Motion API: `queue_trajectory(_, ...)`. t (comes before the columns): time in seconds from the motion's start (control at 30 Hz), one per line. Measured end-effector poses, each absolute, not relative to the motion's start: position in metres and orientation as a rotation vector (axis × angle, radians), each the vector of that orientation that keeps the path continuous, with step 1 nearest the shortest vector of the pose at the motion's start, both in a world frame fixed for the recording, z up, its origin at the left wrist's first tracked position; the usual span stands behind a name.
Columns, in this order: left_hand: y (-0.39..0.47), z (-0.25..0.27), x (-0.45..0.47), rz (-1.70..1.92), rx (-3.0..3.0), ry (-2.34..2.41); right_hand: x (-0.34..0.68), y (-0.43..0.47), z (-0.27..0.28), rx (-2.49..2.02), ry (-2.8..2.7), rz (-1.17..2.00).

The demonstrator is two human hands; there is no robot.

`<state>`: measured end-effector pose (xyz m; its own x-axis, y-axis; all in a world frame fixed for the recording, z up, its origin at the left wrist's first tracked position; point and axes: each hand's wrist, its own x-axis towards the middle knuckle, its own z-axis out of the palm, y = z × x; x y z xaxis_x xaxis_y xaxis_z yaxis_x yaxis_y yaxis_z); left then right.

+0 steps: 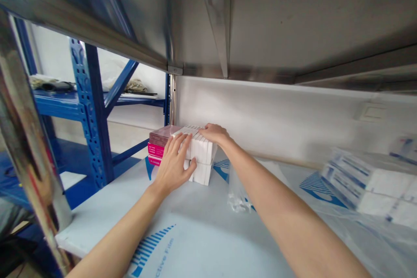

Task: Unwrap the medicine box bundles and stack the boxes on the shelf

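A stack of small white boxes (202, 156), packed side by side in two layers, stands on the shelf. My left hand (176, 163) is at its front left, fingers spread against the boxes and thumb apart. Over the top right edge of the stack bends my right hand (215, 132), its fingers curled on the upper white boxes and partly hidden. Against the stack's left side are pink boxes (155, 150) with a dark maroon box (163, 134) on top. Some of these are covered by my left hand.
Blue-printed protective film covers the shelf surface (208, 230). Clear plastic wrap (239, 191) lies right of the stack. More white-and-blue boxes (368, 182) sit at the right, blurred. A metal shelf (276, 17) hangs low overhead. Blue rack posts (89, 113) stand left; a wall (276, 117) closes the back.
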<state>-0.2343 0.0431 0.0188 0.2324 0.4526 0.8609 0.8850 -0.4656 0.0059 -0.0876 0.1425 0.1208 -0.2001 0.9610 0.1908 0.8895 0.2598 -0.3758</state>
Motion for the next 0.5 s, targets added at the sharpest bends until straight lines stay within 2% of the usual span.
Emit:
queue_trajectory(0.23, 0.044, 0.017, -0.232, -1.119, -1.978, -1.219, -0.078, 0.147, 0.106, -1.636, -1.97, 0.384)
queue_trajectory(0.5, 0.044, 0.014, -0.228, -1.044, -1.961, -1.235, -0.064, 0.125, 0.109, -1.474, -1.996, 0.693)
